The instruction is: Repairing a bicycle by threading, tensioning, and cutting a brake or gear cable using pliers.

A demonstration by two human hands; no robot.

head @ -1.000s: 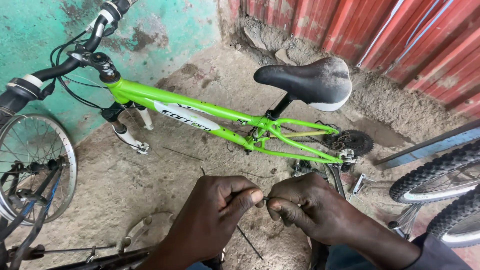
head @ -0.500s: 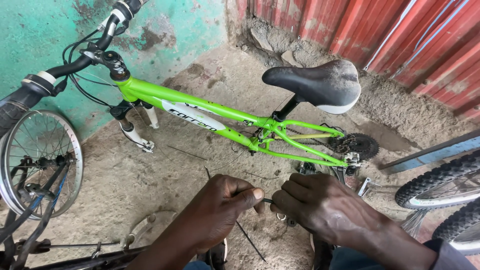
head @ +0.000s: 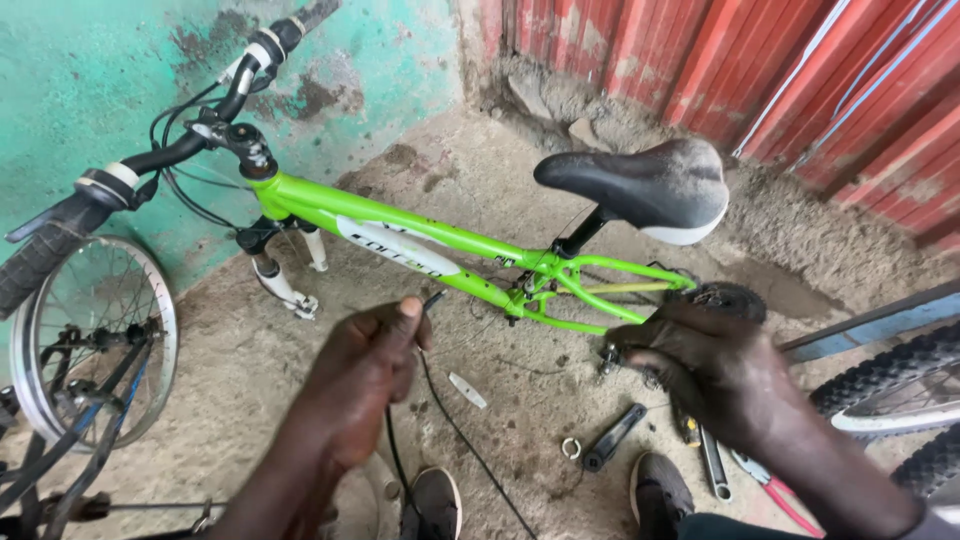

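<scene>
A bright green bicycle frame (head: pixel 400 235) without wheels stands on the dirt floor, with a black saddle (head: pixel 640 185) and black handlebars (head: pixel 190 140). My left hand (head: pixel 365 375) is shut on a thin black cable (head: pixel 432 300); its end sticks up past my thumb and the rest trails down to the ground. My right hand (head: pixel 700 370) is curled over the rear end of the frame beside the sprocket (head: pixel 730 293). Its fingertips rest on a small metal part there, and whatever it grips is hidden.
A spoked wheel (head: pixel 90 340) leans at the left and knobby tyres (head: pixel 890 375) lie at the right. A black bar-shaped tool (head: pixel 615 437), a wrench (head: pixel 712 462), red-handled pliers (head: pixel 770 482) and a small ring (head: pixel 571 447) lie near my shoes (head: pixel 658 490). Turquoise and red corrugated walls stand behind.
My hands were together pinching the cable. They have parted: the right hand went right to the frame's rear end, and the left hand keeps the cable, raised a little.
</scene>
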